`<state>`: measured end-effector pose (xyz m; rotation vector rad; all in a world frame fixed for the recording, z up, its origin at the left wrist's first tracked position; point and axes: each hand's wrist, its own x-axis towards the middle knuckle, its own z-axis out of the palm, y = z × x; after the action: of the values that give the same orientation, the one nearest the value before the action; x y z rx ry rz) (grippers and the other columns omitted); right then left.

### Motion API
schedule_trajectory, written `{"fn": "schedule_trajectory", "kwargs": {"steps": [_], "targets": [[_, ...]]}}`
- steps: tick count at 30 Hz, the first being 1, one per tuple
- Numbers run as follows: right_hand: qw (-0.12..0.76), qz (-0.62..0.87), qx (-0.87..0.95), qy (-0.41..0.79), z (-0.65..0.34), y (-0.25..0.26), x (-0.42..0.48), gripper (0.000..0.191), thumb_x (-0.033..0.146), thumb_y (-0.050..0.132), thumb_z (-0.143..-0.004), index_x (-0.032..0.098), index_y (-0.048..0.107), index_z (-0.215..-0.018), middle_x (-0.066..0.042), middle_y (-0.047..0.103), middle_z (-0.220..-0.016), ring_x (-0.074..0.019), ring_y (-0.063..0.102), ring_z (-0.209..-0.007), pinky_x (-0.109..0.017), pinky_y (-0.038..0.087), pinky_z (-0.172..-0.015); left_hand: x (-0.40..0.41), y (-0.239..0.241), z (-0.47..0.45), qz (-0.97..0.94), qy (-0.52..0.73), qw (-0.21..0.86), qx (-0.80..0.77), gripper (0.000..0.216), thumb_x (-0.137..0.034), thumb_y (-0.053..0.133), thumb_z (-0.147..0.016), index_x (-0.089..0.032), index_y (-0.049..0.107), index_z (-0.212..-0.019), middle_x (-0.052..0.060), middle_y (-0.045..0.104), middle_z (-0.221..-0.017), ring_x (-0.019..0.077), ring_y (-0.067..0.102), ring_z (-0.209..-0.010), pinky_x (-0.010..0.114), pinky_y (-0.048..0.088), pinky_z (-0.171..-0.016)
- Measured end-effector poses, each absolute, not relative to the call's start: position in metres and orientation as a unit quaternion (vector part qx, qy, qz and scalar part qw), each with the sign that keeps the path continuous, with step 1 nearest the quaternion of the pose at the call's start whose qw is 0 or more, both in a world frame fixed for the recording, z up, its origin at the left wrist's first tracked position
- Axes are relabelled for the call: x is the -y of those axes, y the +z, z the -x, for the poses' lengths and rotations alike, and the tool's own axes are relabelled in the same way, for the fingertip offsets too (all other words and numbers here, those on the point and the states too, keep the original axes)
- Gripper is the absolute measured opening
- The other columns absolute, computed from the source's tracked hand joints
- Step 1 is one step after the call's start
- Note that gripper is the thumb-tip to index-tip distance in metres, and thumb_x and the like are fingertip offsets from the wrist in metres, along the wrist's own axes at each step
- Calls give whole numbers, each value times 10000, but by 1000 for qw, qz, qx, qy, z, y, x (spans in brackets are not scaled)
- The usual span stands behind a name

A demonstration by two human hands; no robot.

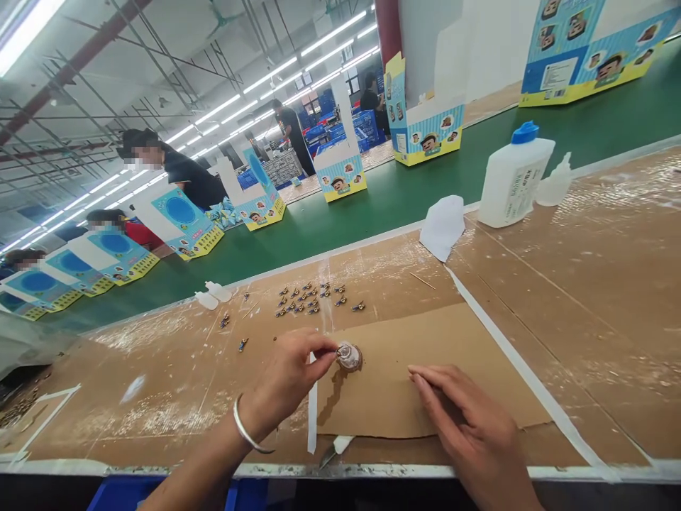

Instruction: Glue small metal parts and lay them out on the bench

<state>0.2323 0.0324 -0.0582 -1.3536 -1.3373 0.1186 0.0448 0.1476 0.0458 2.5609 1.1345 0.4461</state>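
My left hand (298, 365), with a metal bangle (247, 429) on its wrist, pinches thumb and forefinger at the rim of a small round whitish pot (350, 356). Whatever sits between those fingertips is too small to name. The pot stands on a flat cardboard sheet (441, 341), beside a dark wet stain. To the right, over the same sheet, my right hand (468, 419) has thumb and forefinger pressed together; I cannot make out what they hold. Beyond the pot lie several tiny blue and gold figures (306, 298) in loose rows.
A white bottle with a blue cap (516, 174) stands at the back right beside a small dropper bottle (554, 183). White paper (443, 227) lies near them. Printed boxes (340, 174) line a green conveyor belt (298, 227). Several people are beyond it. Two small bottles (213, 294) lie at left.
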Motion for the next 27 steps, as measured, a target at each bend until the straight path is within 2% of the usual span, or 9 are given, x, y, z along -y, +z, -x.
{"fn": "schedule_trajectory", "kwargs": {"steps": [7,27], "targets": [[589,580,558,66,-232,-57,-30,158,196,497,-883,219,589,-1009,-32,631,-915,-136,609,-834,-246,500,-750,-158,53,-60,-923,71,86,-368,153,-153,579,-789,-211,719,-774,4,677,-703,139,586,-649,259,429,-613],[621,567,537,70,-233,-53,-30,156,170,503,-879,222,584,-1001,-11,623,-898,-115,602,-828,-222,482,-754,-161,54,-75,-935,11,41,-352,195,-148,541,-792,-202,715,-720,12,660,-684,140,567,-630,269,410,-616]]}}
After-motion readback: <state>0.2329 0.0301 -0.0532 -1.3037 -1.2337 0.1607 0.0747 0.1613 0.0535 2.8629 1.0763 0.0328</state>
